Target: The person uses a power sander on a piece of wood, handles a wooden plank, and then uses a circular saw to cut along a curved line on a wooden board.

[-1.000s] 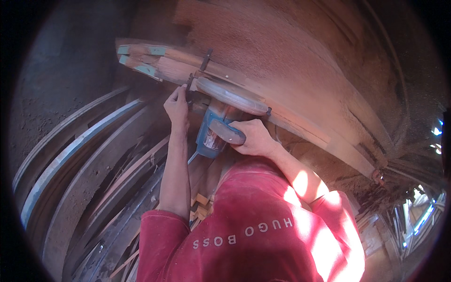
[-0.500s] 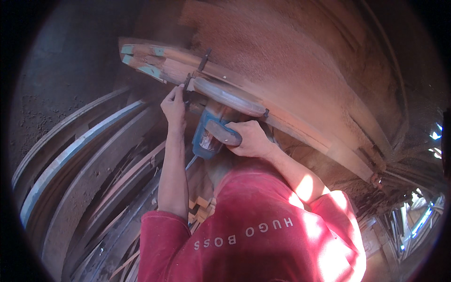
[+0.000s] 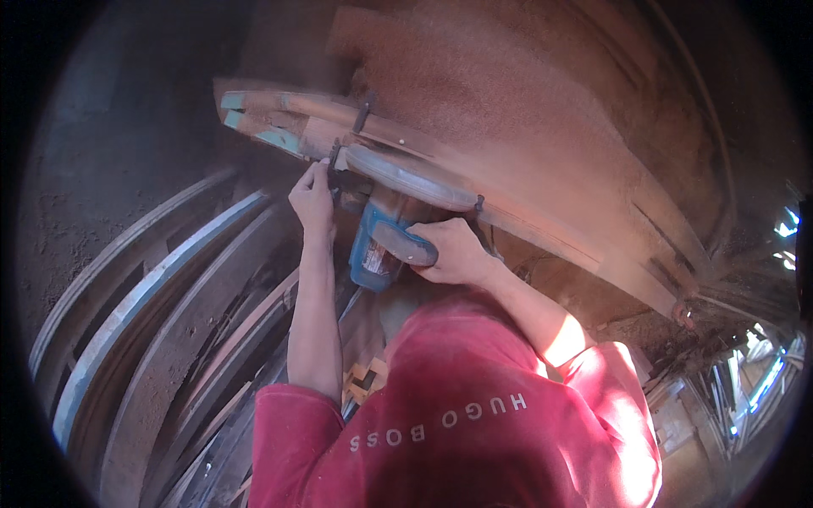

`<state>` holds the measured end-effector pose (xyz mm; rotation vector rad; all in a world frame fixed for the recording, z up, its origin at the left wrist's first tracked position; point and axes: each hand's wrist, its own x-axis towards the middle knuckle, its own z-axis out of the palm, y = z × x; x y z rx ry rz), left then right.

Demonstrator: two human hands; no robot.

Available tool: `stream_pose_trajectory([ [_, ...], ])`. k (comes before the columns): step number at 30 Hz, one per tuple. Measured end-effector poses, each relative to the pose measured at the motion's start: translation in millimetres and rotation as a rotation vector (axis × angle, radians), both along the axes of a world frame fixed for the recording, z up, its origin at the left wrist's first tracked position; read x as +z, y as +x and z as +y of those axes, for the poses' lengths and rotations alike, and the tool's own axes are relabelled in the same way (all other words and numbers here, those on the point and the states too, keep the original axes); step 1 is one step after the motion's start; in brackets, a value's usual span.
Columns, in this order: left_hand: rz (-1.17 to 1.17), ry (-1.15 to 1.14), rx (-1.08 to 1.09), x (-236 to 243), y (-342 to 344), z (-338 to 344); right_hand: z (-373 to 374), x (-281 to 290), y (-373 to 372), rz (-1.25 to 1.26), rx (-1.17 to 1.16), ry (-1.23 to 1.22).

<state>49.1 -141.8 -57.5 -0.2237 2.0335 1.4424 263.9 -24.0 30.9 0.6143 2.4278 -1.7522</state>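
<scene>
In my right hand [image 3: 457,251] is the grey handle of a blue circular saw [image 3: 367,269], fingers wrapped round it. A long, rounded grey guard [image 3: 411,178] runs along the tool's far side. My left hand [image 3: 313,195] pinches a dark metal bar [image 3: 335,156] at the tool's left end. The tool sits against the near edge of a long wooden plank [image 3: 542,234], which slants from upper left to lower right and has teal patches at its left end. A dark clamp-like piece [image 3: 364,113] crosses the plank beyond my left hand. The blade is hidden.
Several long curved strips [image 3: 157,296] lie at the left, one with a pale bluish edge. Reddish sawdust [image 3: 500,93] covers the area beyond the plank. Small wood offcuts [image 3: 366,378] lie near my left elbow. Sunlit scrap strips [image 3: 754,381] are at the lower right.
The view has shifted slightly, so the plank's left end and the curved strips appear a little lower. Both hands keep the same grips, with the tool still at the plank's near edge.
</scene>
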Motion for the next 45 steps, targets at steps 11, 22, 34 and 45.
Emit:
stream_pose_trajectory([
  [11,-0.03,-0.017,-0.008,-16.5,-21.1,-10.9,-1.1,3.5,-18.7,-0.004,0.001,0.002],
  [22,-0.025,0.016,-0.018,-14.9,-49.4,-17.6,-10.2,-0.1,-44.9,-0.017,0.022,0.009],
  [34,-0.076,0.02,-0.01,-28.3,-78.2,-30.8,-17.8,-2.6,-69.9,-0.036,0.037,0.022],
  [45,-0.008,-0.054,-0.051,-23.1,-92.9,-28.1,-17.4,-4.0,-85.1,-0.006,0.027,0.0],
])
